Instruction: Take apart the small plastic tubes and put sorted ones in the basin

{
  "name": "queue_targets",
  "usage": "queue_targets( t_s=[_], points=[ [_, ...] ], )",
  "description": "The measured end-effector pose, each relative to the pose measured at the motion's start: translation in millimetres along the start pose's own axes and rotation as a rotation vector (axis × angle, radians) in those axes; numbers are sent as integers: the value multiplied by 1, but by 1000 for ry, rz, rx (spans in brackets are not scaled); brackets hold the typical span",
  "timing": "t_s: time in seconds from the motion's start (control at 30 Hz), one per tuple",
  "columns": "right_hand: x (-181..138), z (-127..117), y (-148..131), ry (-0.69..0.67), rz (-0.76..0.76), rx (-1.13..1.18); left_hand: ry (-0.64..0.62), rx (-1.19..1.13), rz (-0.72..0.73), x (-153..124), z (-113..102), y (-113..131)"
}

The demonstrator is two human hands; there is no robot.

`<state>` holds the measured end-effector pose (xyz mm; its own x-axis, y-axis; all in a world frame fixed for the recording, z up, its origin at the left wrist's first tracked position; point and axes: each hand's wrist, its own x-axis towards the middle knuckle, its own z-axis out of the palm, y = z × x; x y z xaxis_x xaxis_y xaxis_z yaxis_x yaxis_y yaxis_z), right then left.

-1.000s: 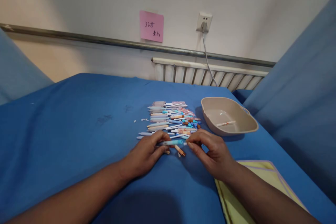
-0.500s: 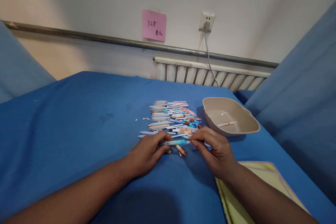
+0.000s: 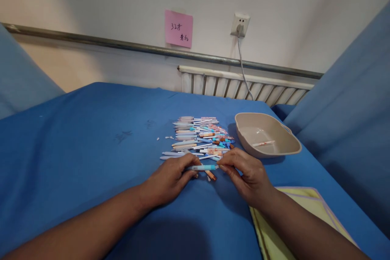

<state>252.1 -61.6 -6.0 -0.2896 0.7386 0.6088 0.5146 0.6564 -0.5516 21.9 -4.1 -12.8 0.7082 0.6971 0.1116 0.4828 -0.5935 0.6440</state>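
Observation:
A light-blue pen barrel (image 3: 204, 167) lies level across my left hand (image 3: 176, 174), which is closed around its left part. The thumb and fingers of my right hand (image 3: 243, 170) pinch a small whitish piece at the barrel's right end; the fingertips hide most of that piece. Below the barrel, a brown-ended pen part (image 3: 211, 175) shows just beside my left fingers; whether it is held or lying on the cloth I cannot tell. Behind both hands lie rows of pen parts (image 3: 185, 137), with pale barrels at left and white sticks and coloured pieces at right.
A beige basin (image 3: 269, 130) with one slim patterned piece inside stands at the right. A yellow cloth (image 3: 300, 199) lies under my right forearm. Small white bits (image 3: 169, 137) sit left of the pile. Blue sheeting (image 3: 91, 142) covers the table; a radiator (image 3: 219, 85) is behind.
My right fingertips have come slightly closer to the barrel's right end, and less of the whitish piece shows between them. My left hand has barely moved.

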Motion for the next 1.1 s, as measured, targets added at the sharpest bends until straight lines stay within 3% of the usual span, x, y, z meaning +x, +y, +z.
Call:
queue_targets(
  t_s=[0.3,0.5,1.1],
  points=[
    [0,2,0,-16,-4,-26,-19,-22,9,0,-3,7],
    [0,3,-3,30,128,118,-10,-20,6,0,-2,5],
    [3,5,-2,31,180,262,-78,-115,37,-2,0,6]
  ],
)
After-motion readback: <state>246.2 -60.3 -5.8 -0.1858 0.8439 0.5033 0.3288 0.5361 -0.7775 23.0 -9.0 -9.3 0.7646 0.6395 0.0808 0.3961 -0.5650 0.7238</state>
